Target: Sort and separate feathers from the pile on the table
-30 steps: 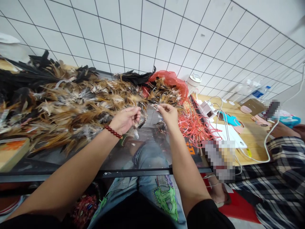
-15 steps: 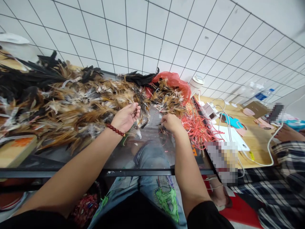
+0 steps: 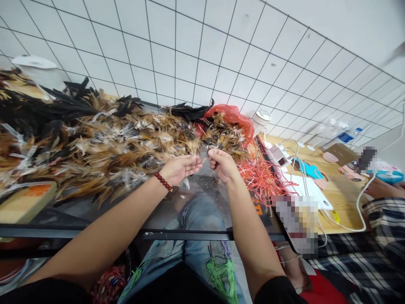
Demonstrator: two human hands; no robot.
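Note:
My left hand (image 3: 182,169), with a dark red bead bracelet (image 3: 163,181) at the wrist, is turned palm up, thumb pressed against the index finger. What lies in that pinch is too small to make out. Close beside it, my right hand (image 3: 222,164) is closed, its thumb and index finger pinching a thin brownish feather (image 3: 205,159) that points toward the left hand. Both hands are over the dark glossy tabletop (image 3: 202,185), in front of a large pile of brown feathers (image 3: 126,143). A smaller heap of brown feathers (image 3: 226,131) lies behind my right hand.
Red plastic bag (image 3: 234,113) and tangled red strings (image 3: 257,177) lie to the right. Black feathers (image 3: 28,109) and a shallow box (image 3: 28,202) are left. A white lidded container (image 3: 262,120), cables and a white board (image 3: 311,190) stand farther right, near another person's plaid-clothed arm (image 3: 386,215).
My left hand has moved right and slightly down, close to the right hand. The right hand has lifted off the tabletop and turned, with a thin feather now showing. The view has shifted slightly.

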